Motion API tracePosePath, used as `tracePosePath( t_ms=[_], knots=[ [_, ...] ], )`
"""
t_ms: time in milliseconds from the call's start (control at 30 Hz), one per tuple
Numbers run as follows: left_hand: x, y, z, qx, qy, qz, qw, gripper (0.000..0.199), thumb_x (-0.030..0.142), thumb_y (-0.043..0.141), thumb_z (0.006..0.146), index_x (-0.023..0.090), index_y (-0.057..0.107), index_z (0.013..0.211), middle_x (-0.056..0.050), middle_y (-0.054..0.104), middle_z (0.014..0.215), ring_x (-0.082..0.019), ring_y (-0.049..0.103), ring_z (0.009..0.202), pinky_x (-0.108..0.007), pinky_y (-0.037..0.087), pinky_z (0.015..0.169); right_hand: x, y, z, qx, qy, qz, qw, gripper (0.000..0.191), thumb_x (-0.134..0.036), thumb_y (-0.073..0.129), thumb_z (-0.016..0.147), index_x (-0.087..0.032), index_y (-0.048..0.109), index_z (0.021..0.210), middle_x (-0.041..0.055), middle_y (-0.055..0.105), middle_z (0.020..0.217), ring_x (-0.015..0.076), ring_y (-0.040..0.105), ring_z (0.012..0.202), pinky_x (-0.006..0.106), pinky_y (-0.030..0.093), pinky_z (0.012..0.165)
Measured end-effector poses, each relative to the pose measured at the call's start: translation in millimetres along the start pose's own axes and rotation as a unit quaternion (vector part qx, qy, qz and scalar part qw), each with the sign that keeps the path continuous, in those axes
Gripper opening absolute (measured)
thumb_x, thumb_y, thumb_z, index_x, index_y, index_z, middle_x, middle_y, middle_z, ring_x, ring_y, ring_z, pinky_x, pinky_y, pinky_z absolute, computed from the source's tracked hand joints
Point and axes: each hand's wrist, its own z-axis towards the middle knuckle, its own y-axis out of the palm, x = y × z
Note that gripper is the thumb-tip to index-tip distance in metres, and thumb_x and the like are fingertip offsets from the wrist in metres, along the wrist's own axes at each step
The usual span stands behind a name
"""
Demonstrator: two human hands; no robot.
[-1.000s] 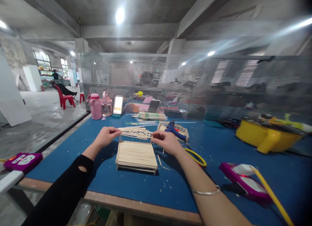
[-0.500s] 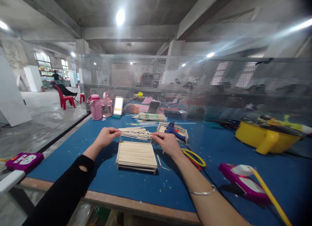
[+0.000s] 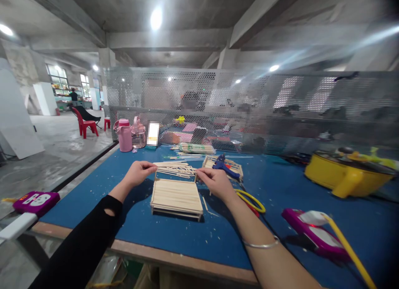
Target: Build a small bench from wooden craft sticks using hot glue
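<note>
A small frame of pale wooden sticks with a slatted top (image 3: 177,195) stands on the blue table, with thin upright posts at its far corners. At the far left post, my left hand (image 3: 139,173) is closed, thumb and forefinger pinching a wooden stick end. My right hand (image 3: 217,182) pinches likewise at the far right post. Whether both pinch one crosswise stick or the post tops is hard to tell against the loose sticks (image 3: 177,168) behind. Beyond my right hand, a blue glue gun (image 3: 225,167) lies on another stick frame (image 3: 209,161).
Bundled sticks (image 3: 195,148) lie at the back, before a perforated metal screen (image 3: 131,89). Pink bottles (image 3: 125,137) and a phone (image 3: 153,134) stand back left. Yellow-handled scissors (image 3: 252,201), a purple power strip (image 3: 314,235) and a yellow pot (image 3: 324,172) are at right.
The view has shifted slightly, so everything sits a little to the right. Both hands stay pinched at the far posts, and the stick frame has not visibly moved on the table.
</note>
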Motion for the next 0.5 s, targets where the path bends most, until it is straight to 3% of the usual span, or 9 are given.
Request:
tracePosePath(
  t_ms=[200, 500],
  knots=[
    [-0.3, 0.2, -0.4, -0.004, 0.011, 0.018, 1.000, 0.032, 0.040, 0.058, 0.068, 0.013, 0.070, 0.081, -0.007, 0.071, 0.082, -0.020, 0.062, 0.076, -0.028, 0.045, 0.069, -0.3, -2.4, 0.1, 0.000, -0.010, -0.019, 1.000, 0.026, -0.031, 0.049, 0.077, -0.018, 0.071, 0.082, 0.0056, 0.072, 0.083, 0.0195, 0.066, 0.073, 0.028, 0.049, 0.064],
    [-1.9, -0.4, -0.8, 0.001, 0.030, 0.028, 0.999, 0.031, 0.038, 0.057, 0.070, 0.013, 0.070, 0.082, -0.007, 0.071, 0.083, -0.019, 0.062, 0.076, -0.027, 0.045, 0.069, -2.2, -4.8, 0.4, -0.001, -0.046, -0.073, 0.996, 0.025, -0.029, 0.048, 0.078, -0.022, 0.071, 0.081, 0.0034, 0.072, 0.084, 0.0193, 0.066, 0.075, 0.029, 0.050, 0.068]
  ],
)
